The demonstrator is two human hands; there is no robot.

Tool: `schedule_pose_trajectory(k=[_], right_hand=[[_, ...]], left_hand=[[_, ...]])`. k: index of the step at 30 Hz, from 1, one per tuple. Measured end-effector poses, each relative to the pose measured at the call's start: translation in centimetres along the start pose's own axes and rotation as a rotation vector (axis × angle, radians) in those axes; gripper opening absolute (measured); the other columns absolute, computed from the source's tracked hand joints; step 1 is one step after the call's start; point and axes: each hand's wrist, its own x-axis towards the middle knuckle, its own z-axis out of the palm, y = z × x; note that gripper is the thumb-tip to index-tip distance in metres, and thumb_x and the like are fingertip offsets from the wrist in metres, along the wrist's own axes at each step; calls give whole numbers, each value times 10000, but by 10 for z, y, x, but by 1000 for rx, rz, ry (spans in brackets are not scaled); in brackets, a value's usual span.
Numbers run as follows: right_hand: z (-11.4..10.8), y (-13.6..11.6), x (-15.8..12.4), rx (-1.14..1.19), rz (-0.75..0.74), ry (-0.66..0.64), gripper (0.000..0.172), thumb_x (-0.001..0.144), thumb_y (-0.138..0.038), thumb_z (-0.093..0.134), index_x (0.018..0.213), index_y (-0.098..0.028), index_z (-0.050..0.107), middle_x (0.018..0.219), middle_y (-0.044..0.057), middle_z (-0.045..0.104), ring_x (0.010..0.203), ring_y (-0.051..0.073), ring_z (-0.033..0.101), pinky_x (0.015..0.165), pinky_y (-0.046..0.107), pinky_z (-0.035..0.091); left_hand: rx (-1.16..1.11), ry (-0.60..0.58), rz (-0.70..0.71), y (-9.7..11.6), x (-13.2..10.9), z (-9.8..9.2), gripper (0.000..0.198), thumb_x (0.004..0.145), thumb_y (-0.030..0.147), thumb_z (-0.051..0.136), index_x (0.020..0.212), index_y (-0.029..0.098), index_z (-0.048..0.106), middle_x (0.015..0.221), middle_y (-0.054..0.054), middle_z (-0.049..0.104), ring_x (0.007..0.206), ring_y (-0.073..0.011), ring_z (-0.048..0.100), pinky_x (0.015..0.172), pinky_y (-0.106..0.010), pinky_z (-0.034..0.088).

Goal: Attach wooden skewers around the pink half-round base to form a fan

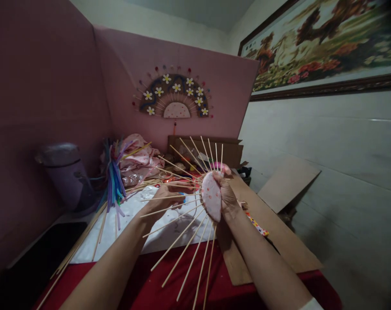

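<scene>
Red table cover (144, 288) along the near edge. On it lie a white sheet (131, 213) and, to the right, a cardboard sheet (273, 241) with a small beaded strip (256, 224) on top. A second cardboard piece (287, 183) leans at the wall. Back left: lidded purple bin (64, 172). Beside it is a bundle of blue and purple pipe cleaners (113, 181), then crumpled pink cloth (139, 157). An open cardboard box (229, 150) stands behind the work. A finished fan with white flowers (175, 97) is pinned to the pink board (124, 64), and a framed picture (324, 43) hangs on the right wall. Loose skewers (79, 247) trail toward the near left corner. Small items between cloth and box are too dim to identify, and a dark flat object at lower left is unclear. Something blue shows under the left hand but cannot be named. The spotted pad (211, 196) is held up over the white sheet, edge-on, and its sticks (179, 239) fan out up, left and down, crossing in front of the left forearm. Right hand (228, 196): closed on the pad's right edge, thumb over the top, fingers behind. Left hand (168, 197): fingers bent, resting among the left-pointing sticks; whether it pinches one cannot be told.
</scene>
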Motion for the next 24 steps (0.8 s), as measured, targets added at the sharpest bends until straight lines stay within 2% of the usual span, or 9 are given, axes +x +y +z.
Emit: schedule_pose_trajectory(k=[2, 4, 9, 13, 17, 20, 24], right_hand=[[-1, 1, 1, -1, 5, 2, 118, 665, -247, 642, 717, -208, 543, 566, -42, 640, 495, 130, 615, 494, 264, 542], [-3, 1, 3, 1, 21, -6, 105, 671, -252, 634, 714, -213, 546, 576, -43, 643, 507, 128, 617, 499, 262, 544], [-3, 0, 2, -26, 21, -27, 108, 669, -276, 628, 707, -212, 549, 573, -36, 646, 492, 142, 615, 482, 281, 543], [-1, 0, 0, -40, 12, -34, 104, 668, -269, 627, 702, -213, 547, 565, -41, 642, 488, 143, 617, 480, 281, 541], [-2, 2, 3, -27, -22, 12, 119, 652, -231, 650, 690, -211, 538, 562, -52, 632, 487, 131, 614, 485, 261, 539], [-5, 3, 6, -27, -48, 29, 119, 659, -229, 647, 684, -214, 531, 546, -72, 612, 466, 105, 595, 464, 229, 529], [-6, 4, 7, -15, -88, -2, 128, 652, -197, 653, 692, -217, 533, 593, -76, 634, 514, 95, 612, 514, 216, 537]], left_hand=[[-129, -85, -20, -1, -2, 8, 365, 593, 140, 670, 957, 166, 642, 790, -54, 638, 450, -54, 405, 428, -210, 278], [-208, -133, -39, -3, -3, 15, 347, 621, 162, 676, 964, 157, 630, 801, -59, 627, 495, -60, 450, 465, -209, 319], [-255, -105, -24, -8, 0, 18, 223, 641, 194, 696, 845, 119, 646, 720, -36, 584, 581, -81, 510, 550, -220, 375], [-207, -75, -37, -11, 1, 14, 172, 641, 224, 696, 768, 122, 639, 641, -3, 550, 478, -41, 431, 445, -191, 299], [-183, -88, -34, -12, 0, 14, 160, 644, 213, 680, 767, 127, 623, 568, 18, 517, 405, -25, 358, 389, -184, 239], [-250, -106, -42, -11, 0, 16, 121, 663, 208, 663, 743, 144, 598, 552, 24, 503, 400, -36, 377, 392, -186, 270], [-354, -85, -30, -11, 1, 19, 139, 667, 216, 675, 744, 143, 587, 614, 6, 520, 493, -67, 469, 438, -191, 344]])
